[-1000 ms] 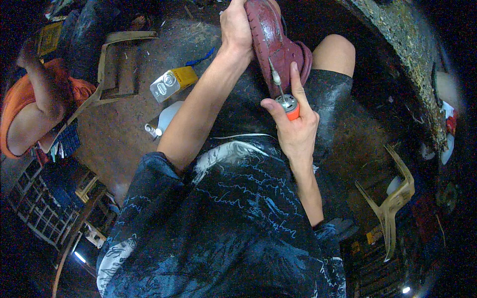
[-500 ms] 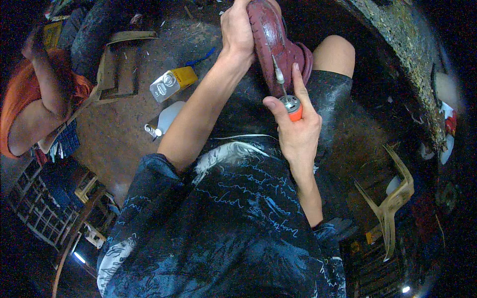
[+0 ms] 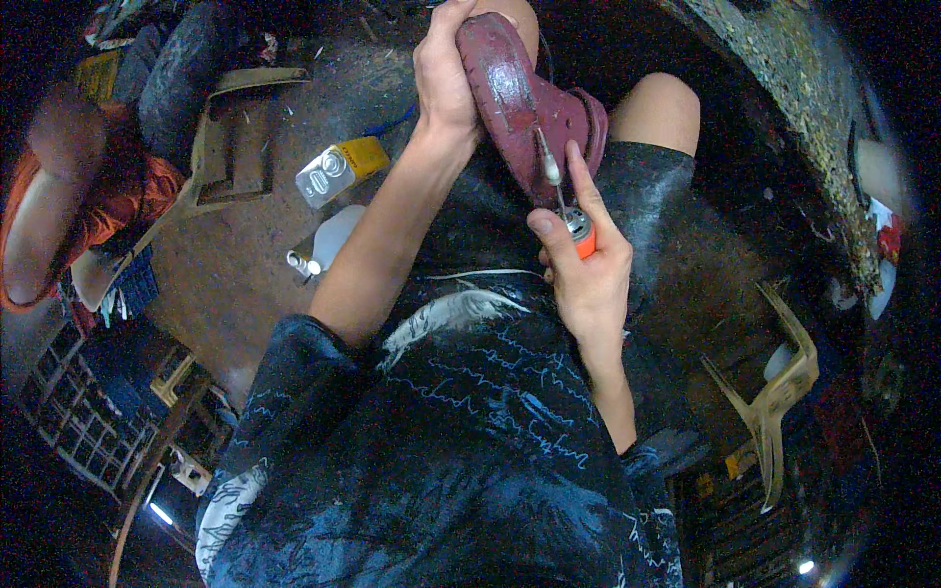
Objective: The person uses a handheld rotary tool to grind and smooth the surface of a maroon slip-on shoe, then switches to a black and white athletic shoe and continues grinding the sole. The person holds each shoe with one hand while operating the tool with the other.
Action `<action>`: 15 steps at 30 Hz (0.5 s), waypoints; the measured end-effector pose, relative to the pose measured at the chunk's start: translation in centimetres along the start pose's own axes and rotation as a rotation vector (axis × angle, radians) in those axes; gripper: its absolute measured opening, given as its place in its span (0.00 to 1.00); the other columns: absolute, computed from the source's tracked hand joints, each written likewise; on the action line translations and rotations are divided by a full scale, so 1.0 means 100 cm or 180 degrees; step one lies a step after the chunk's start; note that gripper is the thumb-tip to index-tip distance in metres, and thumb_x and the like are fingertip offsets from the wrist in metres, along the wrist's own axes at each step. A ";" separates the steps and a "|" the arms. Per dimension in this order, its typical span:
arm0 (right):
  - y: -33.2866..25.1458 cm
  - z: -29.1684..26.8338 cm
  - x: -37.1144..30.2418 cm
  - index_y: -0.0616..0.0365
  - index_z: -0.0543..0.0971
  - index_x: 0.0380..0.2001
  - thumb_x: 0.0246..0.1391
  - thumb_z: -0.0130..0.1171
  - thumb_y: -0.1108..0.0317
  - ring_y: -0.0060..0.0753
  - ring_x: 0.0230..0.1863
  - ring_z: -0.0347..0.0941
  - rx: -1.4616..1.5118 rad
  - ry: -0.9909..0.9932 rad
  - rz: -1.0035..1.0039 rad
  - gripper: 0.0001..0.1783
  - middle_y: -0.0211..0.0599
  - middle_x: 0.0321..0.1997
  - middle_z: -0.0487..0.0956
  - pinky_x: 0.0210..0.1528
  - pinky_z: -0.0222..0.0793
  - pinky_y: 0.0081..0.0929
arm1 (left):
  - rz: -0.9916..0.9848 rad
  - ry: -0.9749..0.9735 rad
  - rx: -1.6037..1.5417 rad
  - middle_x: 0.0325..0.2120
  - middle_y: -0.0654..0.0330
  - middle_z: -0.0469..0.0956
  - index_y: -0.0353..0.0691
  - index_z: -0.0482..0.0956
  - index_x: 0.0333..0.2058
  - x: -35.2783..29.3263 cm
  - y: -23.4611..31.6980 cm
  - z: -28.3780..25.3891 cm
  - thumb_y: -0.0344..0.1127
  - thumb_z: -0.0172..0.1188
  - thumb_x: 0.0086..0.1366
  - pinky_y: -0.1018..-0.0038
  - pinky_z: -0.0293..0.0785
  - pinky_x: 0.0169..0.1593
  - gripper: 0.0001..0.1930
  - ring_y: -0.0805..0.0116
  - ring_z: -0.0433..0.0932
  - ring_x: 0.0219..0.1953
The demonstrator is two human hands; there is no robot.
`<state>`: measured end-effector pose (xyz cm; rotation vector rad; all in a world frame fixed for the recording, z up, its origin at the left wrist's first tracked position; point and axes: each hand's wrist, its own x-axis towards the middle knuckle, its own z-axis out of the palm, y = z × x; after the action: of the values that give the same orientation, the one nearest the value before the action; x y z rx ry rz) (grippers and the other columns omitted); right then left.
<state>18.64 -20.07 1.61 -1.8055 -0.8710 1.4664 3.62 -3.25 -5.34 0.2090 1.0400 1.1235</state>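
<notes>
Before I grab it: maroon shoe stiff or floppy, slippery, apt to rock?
The maroon shoe probably keeps its shape: its rounded form shows no sag. Its shiny patches suggest a slick surface that may slip. On its curved side, it could rock.

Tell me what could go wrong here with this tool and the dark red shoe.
The slim-shafted tool points along the glossy side of the dark red shoe, so a slip might scratch it.

The right hand's index finger stretches close beside the tool and could get nicked.

The left hand grips the shoe's edge; if that hold loosened, the tool might skid.
</notes>
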 end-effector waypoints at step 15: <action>0.000 0.004 0.001 0.49 0.76 0.76 0.59 0.82 0.55 0.18 0.37 0.74 -0.0176 0.0109 -0.0157 0.44 0.40 0.38 0.90 0.48 0.80 0.29 | 0.0112 -0.0040 0.0040 0.26 0.57 0.81 0.39 0.82 0.39 -0.011 0.001 0.004 0.68 0.64 0.70 0.65 0.83 0.35 0.31 0.60 0.83 0.26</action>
<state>18.23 -19.99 1.47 -1.8310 -0.9408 1.3892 3.79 -3.96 -4.39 0.2448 1.0360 1.1463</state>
